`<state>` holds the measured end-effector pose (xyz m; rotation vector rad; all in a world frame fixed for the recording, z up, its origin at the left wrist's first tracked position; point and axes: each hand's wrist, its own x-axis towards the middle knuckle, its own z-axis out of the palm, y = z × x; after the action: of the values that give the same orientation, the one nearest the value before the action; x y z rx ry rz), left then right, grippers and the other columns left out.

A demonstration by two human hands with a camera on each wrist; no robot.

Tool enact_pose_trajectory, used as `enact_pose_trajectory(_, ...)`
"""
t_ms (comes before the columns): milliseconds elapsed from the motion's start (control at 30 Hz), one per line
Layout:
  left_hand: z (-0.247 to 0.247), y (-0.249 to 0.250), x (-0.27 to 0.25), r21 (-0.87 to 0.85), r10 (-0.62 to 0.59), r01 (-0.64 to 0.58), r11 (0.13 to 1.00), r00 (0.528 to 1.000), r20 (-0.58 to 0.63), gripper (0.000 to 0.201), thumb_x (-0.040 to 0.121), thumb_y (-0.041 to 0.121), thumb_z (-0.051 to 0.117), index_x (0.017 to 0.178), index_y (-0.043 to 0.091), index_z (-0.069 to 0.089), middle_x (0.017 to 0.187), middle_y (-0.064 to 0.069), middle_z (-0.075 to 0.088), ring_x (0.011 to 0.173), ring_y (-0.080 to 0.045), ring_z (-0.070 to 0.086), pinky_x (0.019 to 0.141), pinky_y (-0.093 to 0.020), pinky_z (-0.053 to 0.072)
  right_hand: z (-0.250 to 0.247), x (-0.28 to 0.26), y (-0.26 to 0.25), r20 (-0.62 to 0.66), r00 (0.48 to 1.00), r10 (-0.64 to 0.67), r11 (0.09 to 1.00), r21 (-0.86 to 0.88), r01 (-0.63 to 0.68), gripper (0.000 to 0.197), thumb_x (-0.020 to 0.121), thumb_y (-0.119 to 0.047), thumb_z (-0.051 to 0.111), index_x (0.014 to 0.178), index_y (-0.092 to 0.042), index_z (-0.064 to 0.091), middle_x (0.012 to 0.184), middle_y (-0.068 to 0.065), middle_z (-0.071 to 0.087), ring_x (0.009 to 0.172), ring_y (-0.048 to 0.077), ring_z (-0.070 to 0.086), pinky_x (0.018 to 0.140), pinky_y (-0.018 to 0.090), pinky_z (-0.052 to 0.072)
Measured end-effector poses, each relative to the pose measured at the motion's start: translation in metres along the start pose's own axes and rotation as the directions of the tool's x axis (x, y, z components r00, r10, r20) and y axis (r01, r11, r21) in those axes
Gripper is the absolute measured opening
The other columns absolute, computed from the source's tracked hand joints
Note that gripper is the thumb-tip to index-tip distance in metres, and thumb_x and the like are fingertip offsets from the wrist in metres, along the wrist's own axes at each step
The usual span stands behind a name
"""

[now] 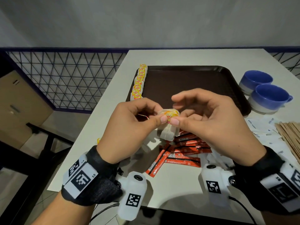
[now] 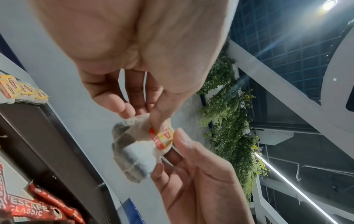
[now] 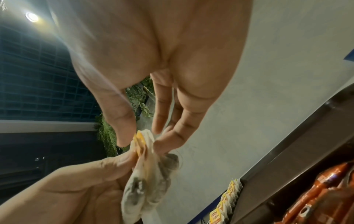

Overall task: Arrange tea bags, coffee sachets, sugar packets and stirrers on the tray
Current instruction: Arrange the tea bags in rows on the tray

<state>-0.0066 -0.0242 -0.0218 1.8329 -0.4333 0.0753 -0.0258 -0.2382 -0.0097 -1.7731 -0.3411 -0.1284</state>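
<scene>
Both hands hold a small bunch of tea bags (image 1: 168, 127) with yellow tags in the air above the table's front half. My left hand (image 1: 138, 117) pinches the tags between thumb and forefinger; my right hand (image 1: 186, 117) pinches them from the other side. In the left wrist view the tea bags (image 2: 134, 151) hang between the thumbs; the right wrist view shows the tea bags (image 3: 145, 181) too. A dark brown tray (image 1: 194, 82) lies behind, with a row of tea bags (image 1: 138, 83) along its left edge. Red coffee sachets (image 1: 177, 153) lie heaped under the hands.
Two blue-and-white cups (image 1: 266, 95) stand right of the tray. White sugar packets (image 1: 259, 127) and wooden stirrers (image 1: 290, 137) lie at the right edge of the white table (image 1: 113, 111). A wire fence (image 1: 65, 75) and a cardboard box (image 1: 19, 108) are to the left.
</scene>
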Motion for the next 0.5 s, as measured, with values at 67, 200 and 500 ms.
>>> enact_pose_trajectory(67, 0.000, 0.001, 0.000, -0.004, 0.004, -0.004, 1.000, 1.000, -0.005, 0.005, 0.090, 0.015, 0.080, 0.090, 0.019, 0.076, 0.087, -0.006, 0.075, 0.083, -0.033, 0.072, 0.082, -0.054, 0.061, 0.001, 0.001, -0.001, 0.006, 1.000, 0.009, 0.998, -0.057, -0.008, 0.029, 0.078, -0.017, 0.088, 0.105, -0.020, 0.080, 0.094, 0.003, 0.077, 0.084, 0.028, 0.073, 0.077, 0.036, 0.064)
enact_pose_trajectory(200, -0.002, 0.001, 0.000, 0.036, 0.005, -0.004, 0.999, 1.000, -0.003, 0.007, 0.089, 0.016, 0.080, 0.088, 0.021, 0.076, 0.084, -0.002, 0.075, 0.080, -0.030, 0.071, 0.077, -0.045, 0.061, 0.002, 0.004, -0.002, 0.028, 1.000, -0.008, 0.990, -0.138, 0.012, 0.010, 0.084, -0.021, 0.085, 0.093, -0.025, 0.083, 0.086, 0.000, 0.079, 0.083, 0.022, 0.075, 0.077, 0.049, 0.062)
enact_pose_trajectory(500, -0.061, 0.009, -0.012, 0.179, -0.007, 0.006, 0.984, 1.000, 0.005, 0.005, 0.089, 0.025, 0.081, 0.092, 0.023, 0.078, 0.091, -0.005, 0.076, 0.088, -0.038, 0.068, 0.084, -0.052, 0.058, 0.010, 0.006, -0.002, 0.024, 1.000, -0.009, 0.995, -0.098, 0.012, 0.004, 0.082, -0.021, 0.085, 0.085, -0.021, 0.082, 0.082, 0.004, 0.078, 0.078, 0.031, 0.074, 0.072, 0.053, 0.060)
